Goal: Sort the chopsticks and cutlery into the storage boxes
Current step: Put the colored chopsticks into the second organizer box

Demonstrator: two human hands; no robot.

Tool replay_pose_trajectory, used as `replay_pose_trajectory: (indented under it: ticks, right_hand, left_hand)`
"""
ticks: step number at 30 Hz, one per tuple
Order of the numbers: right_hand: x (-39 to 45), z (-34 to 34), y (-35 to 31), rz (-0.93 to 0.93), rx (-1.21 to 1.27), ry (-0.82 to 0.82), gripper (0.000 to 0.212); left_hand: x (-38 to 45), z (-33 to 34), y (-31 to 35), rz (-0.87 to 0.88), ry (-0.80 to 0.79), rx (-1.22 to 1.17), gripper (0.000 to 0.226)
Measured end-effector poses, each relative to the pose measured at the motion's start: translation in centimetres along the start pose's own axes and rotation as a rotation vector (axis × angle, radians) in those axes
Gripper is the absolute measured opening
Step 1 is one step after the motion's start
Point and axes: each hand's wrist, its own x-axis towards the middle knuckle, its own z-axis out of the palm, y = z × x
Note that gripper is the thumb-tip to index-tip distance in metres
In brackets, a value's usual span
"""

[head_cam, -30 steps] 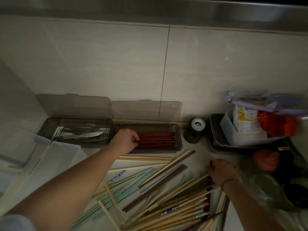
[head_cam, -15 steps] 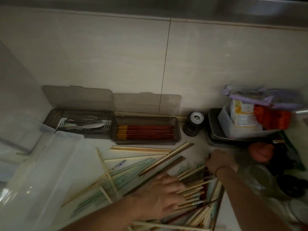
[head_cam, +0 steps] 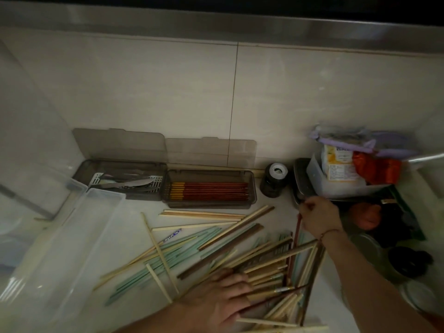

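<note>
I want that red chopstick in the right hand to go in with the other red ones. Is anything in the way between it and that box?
Nothing visible blocks it. The right hand pinches the red chopstick at its top end; the chopstick's lower part is still tucked in the pile. Bare counter lies between it and the box, whose lid is open.

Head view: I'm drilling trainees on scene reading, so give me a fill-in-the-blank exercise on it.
1. The dark red chopsticks lie in the smoky box on the ___.
2. The metal knife lies in the ___ smoky box.
3. The right hand pinches a ___ chopstick.
4. The left hand rests on the loose ___.

Missing: right; left; red; chopsticks
</note>
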Motion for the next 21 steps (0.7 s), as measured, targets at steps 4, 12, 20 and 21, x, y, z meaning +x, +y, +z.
replay_pose_trajectory:
  ticks: [4,12,20,21]
  right_hand:
    - [-1.2,-0.9,-1.3,-0.113,0.166,0.049,0.007]
    - [-4.3,-3.7,-4.8,-0.496,0.339,0.253,0.04]
    - [-7.7,-2.8,-7.0,-0.225,1.058,0.183,0.025]
    - [-8.0,-2.1,-7.0,-0.17,1.138,0.144,0.022]
  left_hand:
    - [-0.7,0.5,0.0,0.02,-0.012,0.07,0.028]
    - [-0.3,0.8,-0.6,-0.011,0.101,-0.068,0.026]
    - [3.2,-5.3,-3.1,-0.483,0.665,-0.363,0.043]
    - [3.4,-6.0,-3.7,-0.472,0.68,-0.308,0.039]
